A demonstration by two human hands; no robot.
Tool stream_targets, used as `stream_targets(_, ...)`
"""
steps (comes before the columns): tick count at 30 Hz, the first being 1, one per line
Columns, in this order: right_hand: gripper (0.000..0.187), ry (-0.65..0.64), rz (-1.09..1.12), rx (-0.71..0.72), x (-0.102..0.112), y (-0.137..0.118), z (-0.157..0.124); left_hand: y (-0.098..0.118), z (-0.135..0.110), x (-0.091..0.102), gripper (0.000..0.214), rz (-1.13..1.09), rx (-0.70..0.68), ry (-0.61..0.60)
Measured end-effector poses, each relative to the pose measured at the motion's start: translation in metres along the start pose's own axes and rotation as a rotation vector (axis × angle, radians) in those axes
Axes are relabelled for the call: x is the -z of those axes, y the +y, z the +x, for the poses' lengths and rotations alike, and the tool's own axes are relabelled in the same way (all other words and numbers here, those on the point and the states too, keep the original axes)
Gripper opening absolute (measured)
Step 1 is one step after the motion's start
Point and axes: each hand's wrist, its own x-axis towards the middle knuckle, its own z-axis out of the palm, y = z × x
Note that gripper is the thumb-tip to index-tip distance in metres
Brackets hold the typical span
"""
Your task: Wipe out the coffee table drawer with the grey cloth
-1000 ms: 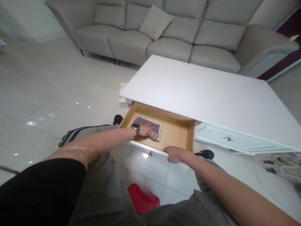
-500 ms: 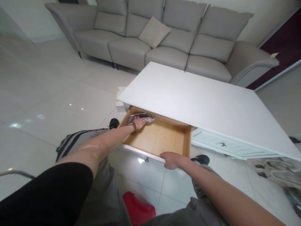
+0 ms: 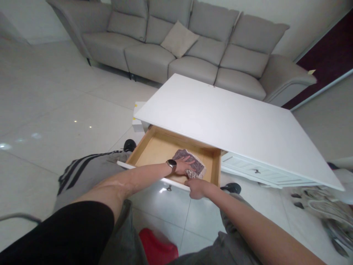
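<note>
A wooden drawer stands pulled out from under a white coffee table. A patterned grey-brown cloth lies on the drawer floor near its right side. My left hand, a watch on its wrist, presses flat on the cloth with fingers stretched out. My right hand is closed over the drawer's white front edge at the right.
A grey sectional sofa with a cushion stands behind the table. A second, closed drawer is to the right. Something red lies on the tiled floor between my legs. A patterned rug lies at the right.
My left hand has slid the cloth from the drawer's back left corner to its right front area. My right hand has stayed on the drawer's front edge.
</note>
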Motion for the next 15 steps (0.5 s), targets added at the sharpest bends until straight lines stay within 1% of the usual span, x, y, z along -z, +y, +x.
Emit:
stream_targets(2, 0.052, 0.006, 0.009, 0.001, 0.0, 0.0, 0.0, -0.012, -0.005, 0.004, 0.064, 0.013, 0.065, 0.026)
stream_targets(3, 0.052, 0.01, 0.015, 0.001, 0.0, 0.0, 0.0, -0.022, -0.01, 0.01, 0.066, 0.015, 0.128, 0.046)
stream_targets(7, 0.054, 0.007, 0.028, -0.009, -0.001, 0.002, 0.0, -0.075, -0.042, 0.037, 0.076, 0.004, 0.498, 0.131)
stream_targets(9, 0.054, 0.018, 0.033, -0.002, -0.002, 0.003, 0.0, -0.097, -0.058, 0.045, 0.079, 0.007, 0.631, 0.157)
stream_targets(10, 0.053, 0.027, 0.036, 0.003, -0.003, 0.003, 0.0, -0.105, -0.064, 0.046, 0.081, 0.01, 0.674, 0.163)
stream_targets(12, 0.053, 0.037, 0.044, 0.008, -0.005, 0.004, 0.001, -0.113, -0.07, 0.045, 0.086, 0.011, 0.728, 0.167)
stream_targets(15, 0.054, 0.039, 0.053, -0.008, -0.008, 0.003, 0.0, -0.108, -0.064, 0.038, 0.089, -0.02, 0.787, 0.149)
